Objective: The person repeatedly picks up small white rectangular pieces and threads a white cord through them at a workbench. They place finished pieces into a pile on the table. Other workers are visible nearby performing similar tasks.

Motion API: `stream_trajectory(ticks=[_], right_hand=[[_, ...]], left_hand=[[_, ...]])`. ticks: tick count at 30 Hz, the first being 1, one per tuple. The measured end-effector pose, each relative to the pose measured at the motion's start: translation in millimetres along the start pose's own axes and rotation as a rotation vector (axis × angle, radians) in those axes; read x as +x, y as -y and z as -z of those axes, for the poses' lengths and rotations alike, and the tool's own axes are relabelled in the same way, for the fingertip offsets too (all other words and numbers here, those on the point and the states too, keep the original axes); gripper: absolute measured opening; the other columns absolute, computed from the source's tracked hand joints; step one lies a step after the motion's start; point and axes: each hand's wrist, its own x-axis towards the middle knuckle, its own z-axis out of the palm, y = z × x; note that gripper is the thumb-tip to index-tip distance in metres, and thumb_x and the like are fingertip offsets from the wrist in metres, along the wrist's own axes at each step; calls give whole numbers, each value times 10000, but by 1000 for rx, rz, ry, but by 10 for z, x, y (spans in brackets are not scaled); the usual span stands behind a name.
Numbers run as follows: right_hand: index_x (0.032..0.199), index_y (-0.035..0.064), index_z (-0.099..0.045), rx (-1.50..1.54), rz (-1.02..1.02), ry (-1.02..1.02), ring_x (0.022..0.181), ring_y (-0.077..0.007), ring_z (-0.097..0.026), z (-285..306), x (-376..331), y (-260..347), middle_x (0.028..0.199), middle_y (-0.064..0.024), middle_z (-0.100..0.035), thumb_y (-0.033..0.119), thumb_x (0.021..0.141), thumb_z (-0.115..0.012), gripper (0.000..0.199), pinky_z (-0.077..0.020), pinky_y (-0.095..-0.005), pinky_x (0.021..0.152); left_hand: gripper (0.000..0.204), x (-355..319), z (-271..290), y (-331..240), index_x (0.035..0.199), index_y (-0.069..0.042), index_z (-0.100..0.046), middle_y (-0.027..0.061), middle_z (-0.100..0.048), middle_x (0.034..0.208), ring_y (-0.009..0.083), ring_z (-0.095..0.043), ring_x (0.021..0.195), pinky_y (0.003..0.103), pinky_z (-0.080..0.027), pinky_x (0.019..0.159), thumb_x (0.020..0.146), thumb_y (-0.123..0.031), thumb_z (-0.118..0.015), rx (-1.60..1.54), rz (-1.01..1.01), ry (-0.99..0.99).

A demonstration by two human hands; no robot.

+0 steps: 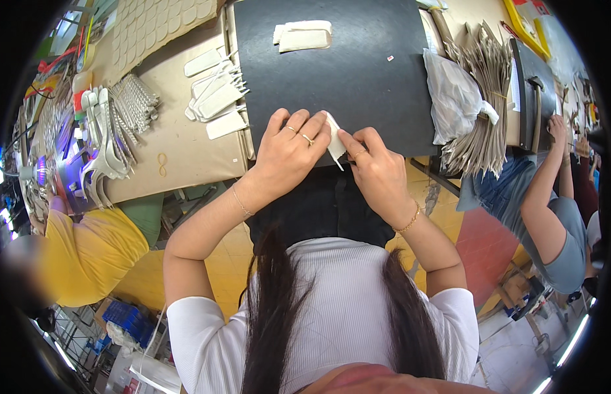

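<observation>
Cream strip (335, 140), black mat (358, 79), ribbed white shirt (345, 295), co-worker's yellow top (89, 256), blue crate (129, 322), yellow-and-red floor (484, 246)

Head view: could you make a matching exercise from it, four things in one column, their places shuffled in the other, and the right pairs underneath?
Things
1. Pale strip
2. Small pale stack
3. Crumpled translucent bag
4. Loose pale pieces

Places
A. At the right edge of the black mat, beside a bundle of thin strips
B. On the brown surface, left of the mat
C. Between left hand and right hand
D. On the mat, beyond the hands

Pairs: 1-C, 2-D, 3-A, 4-B
</observation>
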Motion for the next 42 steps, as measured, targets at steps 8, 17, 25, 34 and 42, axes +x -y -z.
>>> stream_trajectory(ticks=[8, 17, 25, 34, 42], right_hand=[[1200, 70, -738, -33, -57, 32, 674, -209, -692, -28, -3, 37, 959, -42, -617, -26, 777, -742, 434, -571, -340, 609], [1195, 22, -730, -5, -21, 40, 614, -190, -666, 105, -171, -26, 950, -47, -603, 24, 842, -682, 356, -546, -311, 556], [1203, 19, -728, -11, -5, 79, 602, -187, -658, 108, -237, -40, 945, -50, -600, 33, 855, -679, 352, -539, -307, 545], [1199, 20, -730, -101, 10, 135, 727, -170, -667, 194, -190, 37, 949, -46, -583, 48, 868, -674, 337, -540, -304, 556], [1131, 98, -766, -38, -140, -1, 965, -245, -655, 323, -22, 32, 1099, -46, -633, 69, 865, -735, 270, -564, -376, 751]], left_hand=[[353, 4, -46, -5, 1184, -83, -709, 57, -675, 1159, 218, -606, 1053, 430, -423, 908, 848, -192, -710, 16, -13, -18], [331, -5, -55, -4, 1163, -159, -729, 33, -649, 1131, 219, -577, 1084, 467, -379, 911, 890, -345, -757, -6, 71, -14], [363, 24, -32, -21, 1170, -154, -733, 42, -635, 1130, 233, -571, 1085, 456, -374, 906, 877, -364, -773, -26, 85, 1], [407, 113, 28, 55, 1180, -129, -698, 43, -591, 1115, 247, -548, 1065, 427, -391, 897, 839, -325, -803, -157, 155, 63], [284, 222, 193, 56, 987, -62, -655, 78, -635, 952, 238, -611, 961, 368, -468, 835, 824, -196, -845, -531, 512, 265]])
